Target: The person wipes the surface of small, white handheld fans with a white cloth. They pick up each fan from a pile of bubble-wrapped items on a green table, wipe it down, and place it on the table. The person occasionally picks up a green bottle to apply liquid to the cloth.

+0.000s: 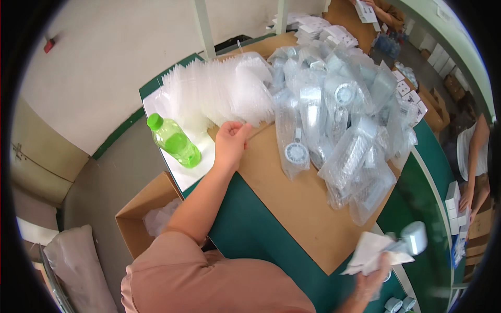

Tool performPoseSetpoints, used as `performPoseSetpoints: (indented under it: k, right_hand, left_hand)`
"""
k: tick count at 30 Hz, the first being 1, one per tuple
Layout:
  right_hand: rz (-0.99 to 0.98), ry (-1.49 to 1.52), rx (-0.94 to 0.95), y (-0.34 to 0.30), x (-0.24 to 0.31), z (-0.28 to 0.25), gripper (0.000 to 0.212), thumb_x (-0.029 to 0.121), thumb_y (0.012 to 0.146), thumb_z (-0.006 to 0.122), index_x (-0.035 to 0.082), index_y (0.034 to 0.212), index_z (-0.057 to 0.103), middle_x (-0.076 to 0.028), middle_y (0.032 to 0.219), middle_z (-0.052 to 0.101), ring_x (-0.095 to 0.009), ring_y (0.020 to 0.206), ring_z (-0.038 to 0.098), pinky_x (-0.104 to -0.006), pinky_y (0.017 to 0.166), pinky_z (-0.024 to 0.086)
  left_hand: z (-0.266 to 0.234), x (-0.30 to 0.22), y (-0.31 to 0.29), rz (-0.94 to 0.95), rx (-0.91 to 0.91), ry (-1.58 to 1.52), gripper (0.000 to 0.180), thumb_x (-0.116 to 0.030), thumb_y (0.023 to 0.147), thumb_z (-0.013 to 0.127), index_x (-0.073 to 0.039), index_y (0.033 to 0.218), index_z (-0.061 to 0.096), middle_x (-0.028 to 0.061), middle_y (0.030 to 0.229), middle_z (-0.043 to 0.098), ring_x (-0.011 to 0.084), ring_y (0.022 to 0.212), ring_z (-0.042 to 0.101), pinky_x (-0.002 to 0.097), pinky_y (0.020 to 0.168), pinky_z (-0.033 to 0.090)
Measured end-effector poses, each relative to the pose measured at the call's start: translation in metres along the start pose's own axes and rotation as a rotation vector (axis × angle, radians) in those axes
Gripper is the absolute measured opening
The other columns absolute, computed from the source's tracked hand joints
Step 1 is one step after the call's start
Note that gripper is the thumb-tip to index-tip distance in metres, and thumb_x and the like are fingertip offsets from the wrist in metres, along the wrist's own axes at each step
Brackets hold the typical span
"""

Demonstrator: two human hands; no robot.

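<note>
Left hand: from where I watch, the left hand (231, 144) is above the edge of the brown cardboard sheet (292, 208), its fingers curled in and the tips drawn together; I cannot tell whether anything thin is pinched between them.
Clear sleeves: a dense row of clear sleeves (219, 94) stands just beyond that hand.
Right hand: low on my right, the right hand (374, 276) is blurred, its fingers closed on a crumpled white cloth (368, 251).
Silver piece: a rounded silver piece (416, 238) sticks out beyond the cloth on the far side from my left; I cannot see how it is gripped.
Wrapped pile: bubble-wrapped grey items (344, 141) lie heaped on the cardboard, between the sleeves and the table's right side.
Bottle: a green-capped bottle (175, 141) leans in my view on a white sheet (201, 169), left of the left hand.
Table: the green table top (250, 219) shows below the cardboard.
Floor: an open carton (141, 208) sits beside the table.
Co-worker: at far right, another person's arm (475, 151) reaches toward white boxes (452, 201).
</note>
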State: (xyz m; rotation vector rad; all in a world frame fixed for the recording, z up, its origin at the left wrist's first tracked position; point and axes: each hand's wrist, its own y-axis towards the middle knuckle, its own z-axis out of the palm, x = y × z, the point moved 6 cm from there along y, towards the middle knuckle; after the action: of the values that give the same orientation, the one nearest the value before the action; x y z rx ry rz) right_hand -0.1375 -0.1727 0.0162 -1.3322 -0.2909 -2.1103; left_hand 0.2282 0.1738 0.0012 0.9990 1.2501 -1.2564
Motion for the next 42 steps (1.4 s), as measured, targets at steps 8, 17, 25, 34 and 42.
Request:
performPoseSetpoints:
  k: [8,17,25,34,42]
  right_hand:
    - [0.147,-0.097,0.216,-0.017,-0.051,0.024,0.071,0.019,0.070,0.078,0.005,0.129,0.040,-0.011,0.117,0.052,-0.028,0.108,0.057,-0.0424,0.096,0.048]
    - [0.289,-0.162,0.151,-0.020,-0.050,0.034,0.066,0.017,0.068,0.076,0.004,0.125,0.046,-0.010,0.107,0.058,-0.024,0.100,0.059,-0.0357,0.084,0.051]
    - [0.227,0.028,0.091,-0.018,-0.050,0.026,0.057,0.008,0.076,0.066,0.004,0.128,0.044,-0.013,0.113,0.056,-0.028,0.104,0.059,-0.0422,0.089,0.052]
    - [0.225,-0.252,0.014,-0.010,-0.064,-0.001,0.060,0.013,0.082,0.063,0.001,0.134,0.037,-0.014,0.117,0.055,-0.028,0.107,0.058,-0.0422,0.091,0.051]
    - [0.227,-0.423,-0.028,-0.026,-0.033,0.008,0.048,0.016,0.085,0.063,0.001,0.127,0.045,-0.010,0.113,0.057,-0.019,0.098,0.058,-0.0318,0.084,0.049]
  left_hand:
    - [0.008,0.024,0.033,-0.006,-0.154,-0.153,0.020,-0.022,0.089,0.064,-0.002,0.086,0.065,-0.0025,0.063,0.049,0.0078,0.048,0.041,0.0244,0.043,0.034]
    - [0.011,0.005,0.001,0.312,-0.054,-0.227,0.012,-0.011,0.089,0.064,-0.009,0.081,0.055,-0.0048,0.071,0.050,0.0031,0.064,0.043,0.0201,0.058,0.035]
    - [0.001,-0.019,0.009,0.333,-0.070,-0.243,0.008,-0.010,0.092,0.058,-0.003,0.096,0.058,0.0005,0.091,0.062,0.0062,0.077,0.054,0.0224,0.068,0.043]
    - [0.026,-0.102,-0.114,0.870,0.100,0.091,0.013,-0.007,0.095,0.050,-0.002,0.102,0.059,0.0044,0.093,0.062,0.0111,0.081,0.058,0.0263,0.073,0.048]
    - [0.138,0.030,-0.180,0.490,1.086,0.812,0.014,-0.016,0.085,0.057,-0.003,0.089,0.060,0.0197,0.085,0.062,0.0403,0.082,0.059,0.0477,0.071,0.046]
